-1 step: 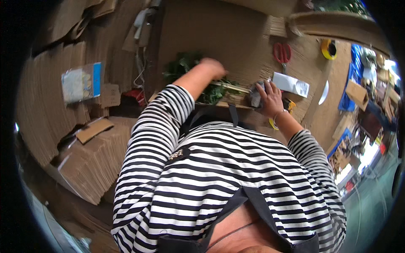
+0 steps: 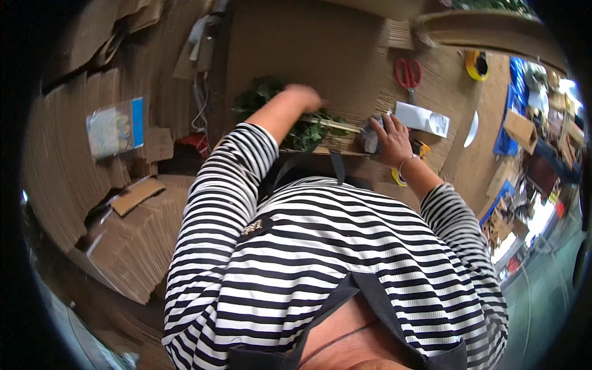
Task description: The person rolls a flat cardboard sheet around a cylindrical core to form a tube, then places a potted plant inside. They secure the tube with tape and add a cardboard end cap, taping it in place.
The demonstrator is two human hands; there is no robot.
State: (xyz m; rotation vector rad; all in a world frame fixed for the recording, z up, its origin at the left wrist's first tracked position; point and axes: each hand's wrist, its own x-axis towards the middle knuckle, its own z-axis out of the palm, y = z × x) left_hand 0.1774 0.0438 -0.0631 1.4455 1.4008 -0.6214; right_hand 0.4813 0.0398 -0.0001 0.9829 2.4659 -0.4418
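A bunch of green leafy stems (image 2: 302,132) lies on brown cardboard in front of me, its leaves to the left and pale stalks (image 2: 333,125) pointing right. My left hand (image 2: 303,97) is over the leaves, smeared by motion, so its fingers cannot be made out. At the stalk end, my right hand (image 2: 392,137) curls its fingers over a grey wrapped bundle (image 2: 372,135). The stalks run up to that bundle; whether they go inside it is hidden.
Red-handled scissors (image 2: 408,74), a white packet (image 2: 422,119) and a yellow tape roll (image 2: 476,65) lie right of the cardboard. A yellow-and-black tool (image 2: 421,148) sits beside my right wrist. Stacked flat cardboard (image 2: 132,237) fills the left, with a plastic packet (image 2: 115,126) against it.
The whole view has shifted slightly. My blurred left hand is a little farther left over the leaves, while my right hand stays on the grey bundle.
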